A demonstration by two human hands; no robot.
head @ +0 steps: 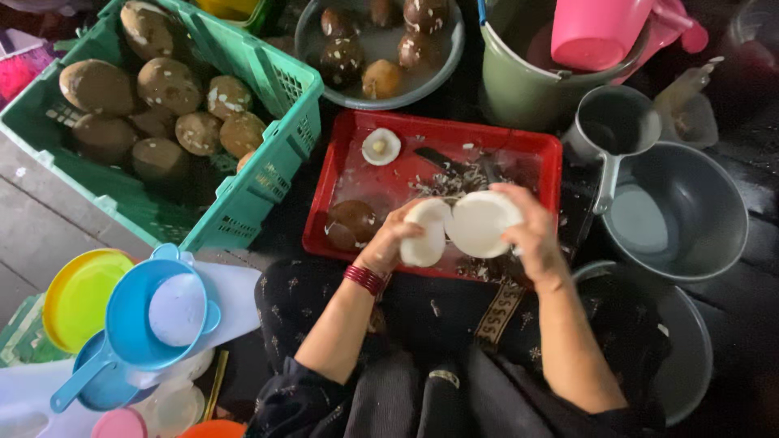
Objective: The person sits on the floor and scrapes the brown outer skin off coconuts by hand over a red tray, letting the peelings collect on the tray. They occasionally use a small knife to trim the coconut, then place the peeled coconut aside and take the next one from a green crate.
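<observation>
The head camera showed the left hand (pixel 391 240) and right hand (pixel 531 235) each gripping a peeled white coconut half (pixel 423 234) (pixel 480 223); many brown coconuts (pixel 166 85) remained unpeeled in the green crate (pixel 268 162).

Head view, dim overall. I see soft, diffuse light reaching the scene mostly from the left of the red tray (pixel 519 150): the green crate (pixel 268 174) and pale floor boards (pixel 40 227) there read clearly, while the area to the right of the tray sinks into near-black shadow. I note mild glare on the tray's wet base and on the white peeled pieces (pixel 479 223) held above its near edge, which are close to overexposed. I find fine detail smeared and grainy throughout. Below the tray, the dark clothing loses nearly all texture.
</observation>
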